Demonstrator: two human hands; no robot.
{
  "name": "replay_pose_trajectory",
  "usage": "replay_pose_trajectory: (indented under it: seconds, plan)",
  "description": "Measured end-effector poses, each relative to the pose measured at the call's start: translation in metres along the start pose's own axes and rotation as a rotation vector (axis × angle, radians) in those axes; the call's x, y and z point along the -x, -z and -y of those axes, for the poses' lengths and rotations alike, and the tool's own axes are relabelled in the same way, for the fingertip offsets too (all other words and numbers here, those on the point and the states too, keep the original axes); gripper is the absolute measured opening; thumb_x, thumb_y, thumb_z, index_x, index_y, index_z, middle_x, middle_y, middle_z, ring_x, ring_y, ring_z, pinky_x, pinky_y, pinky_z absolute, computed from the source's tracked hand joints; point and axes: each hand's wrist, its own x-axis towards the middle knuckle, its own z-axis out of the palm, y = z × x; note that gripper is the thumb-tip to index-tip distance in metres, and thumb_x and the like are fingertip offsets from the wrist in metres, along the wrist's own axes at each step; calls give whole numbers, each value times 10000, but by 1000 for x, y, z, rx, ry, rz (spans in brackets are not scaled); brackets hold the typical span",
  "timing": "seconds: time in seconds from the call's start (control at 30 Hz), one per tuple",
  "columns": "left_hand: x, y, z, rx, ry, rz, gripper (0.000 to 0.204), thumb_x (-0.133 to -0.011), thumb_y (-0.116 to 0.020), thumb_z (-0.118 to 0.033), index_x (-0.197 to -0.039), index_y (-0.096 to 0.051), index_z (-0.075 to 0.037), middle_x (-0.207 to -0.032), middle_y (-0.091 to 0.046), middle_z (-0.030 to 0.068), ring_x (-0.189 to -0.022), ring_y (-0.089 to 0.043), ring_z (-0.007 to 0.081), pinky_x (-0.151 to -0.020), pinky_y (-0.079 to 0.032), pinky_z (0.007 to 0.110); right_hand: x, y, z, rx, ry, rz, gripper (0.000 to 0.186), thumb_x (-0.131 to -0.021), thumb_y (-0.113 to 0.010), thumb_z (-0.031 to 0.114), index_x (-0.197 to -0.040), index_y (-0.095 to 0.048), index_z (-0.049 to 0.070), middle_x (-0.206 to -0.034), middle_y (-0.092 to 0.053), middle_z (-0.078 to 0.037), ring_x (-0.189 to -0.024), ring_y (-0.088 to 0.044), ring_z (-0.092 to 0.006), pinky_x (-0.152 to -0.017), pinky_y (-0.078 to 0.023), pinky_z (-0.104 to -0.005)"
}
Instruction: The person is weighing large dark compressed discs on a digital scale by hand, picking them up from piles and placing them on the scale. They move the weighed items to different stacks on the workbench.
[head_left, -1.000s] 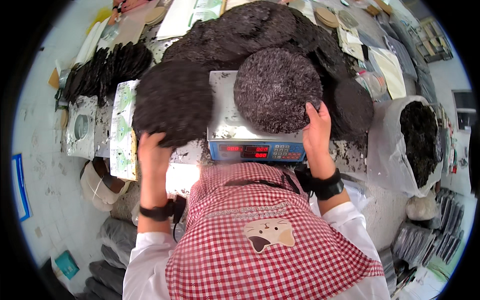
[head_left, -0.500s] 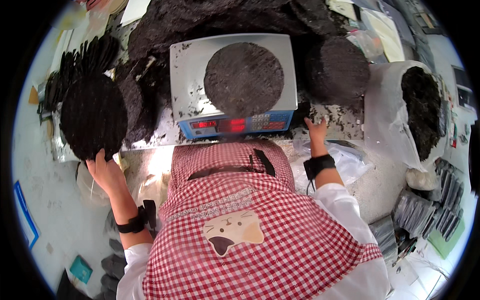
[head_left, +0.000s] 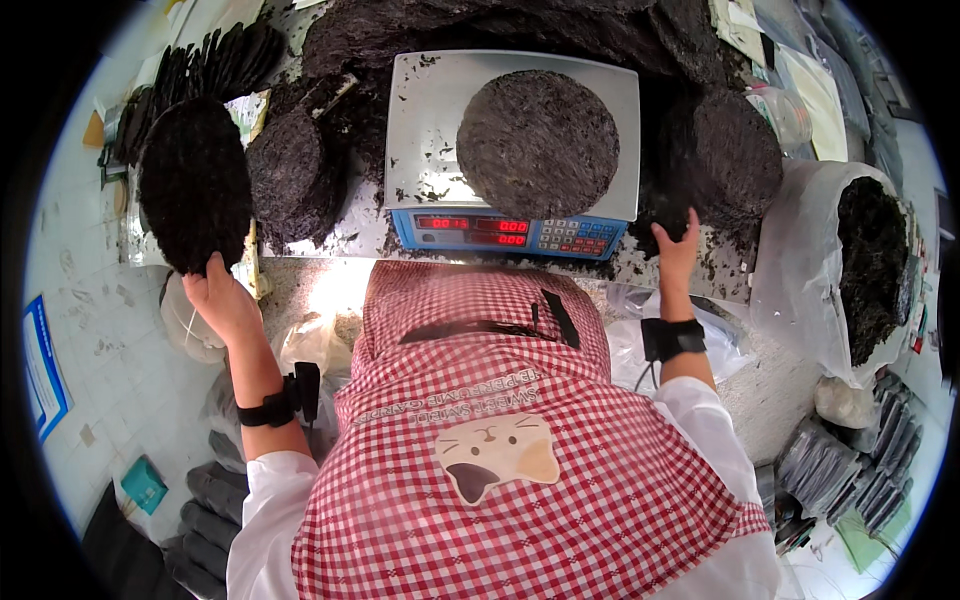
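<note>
My left hand (head_left: 220,292) grips the lower edge of a dark, thin round sheet of dried seaweed (head_left: 195,185), held up at the left of the table. On the steel pan of a blue weighing scale (head_left: 420,150) lies another round seaweed cake (head_left: 538,143), flat and toward the right. Thumb and finger spread apart, my right hand (head_left: 678,250) is just right of the scale's front corner, beside loose dark seaweed. Its other fingers are partly hidden. Beyond it sits a round stack of seaweed (head_left: 738,155). A second stack (head_left: 290,175) stands between the held sheet and the scale.
A large dark seaweed heap (head_left: 500,28) runs along the back. Thin sheets stand in a row (head_left: 220,58) at far left. An open white bag (head_left: 800,265) of seaweed stands at right. Packed dark bundles (head_left: 825,450) lie below it. Shreds litter the table.
The view has shifted, so the scale appears farther right. The sheet in my left hand is turned more edge-on. My right hand stays right of the scale, fingers still apart.
</note>
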Motion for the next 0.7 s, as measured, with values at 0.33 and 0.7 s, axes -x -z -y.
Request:
replay_pose_trajectory:
  seconds: [0.33,0.7]
  plan:
    - [-21,-38,1,-275,-269,15,285,-852,-497,-20,-1110,-550,86,-1018,-640,196,-928,-611,288,-856,-438,344,-11,8,69,436,124,61,756,-758,-770,257,-1346,-392,-31,-1299,-480,-223,-1089,-546,-284,-928,-449,-358]
    - [51,-111,-63,-3,-578,598,685,-693,-350,215,-1323,-490,-15,-1334,-519,170,-1241,-496,296,-1051,-363,359,0,-98,204,553,119,269,510,-709,-756,319,-1086,-565,33,-976,-653,-189,-902,-619,-376,-788,-496,-440]
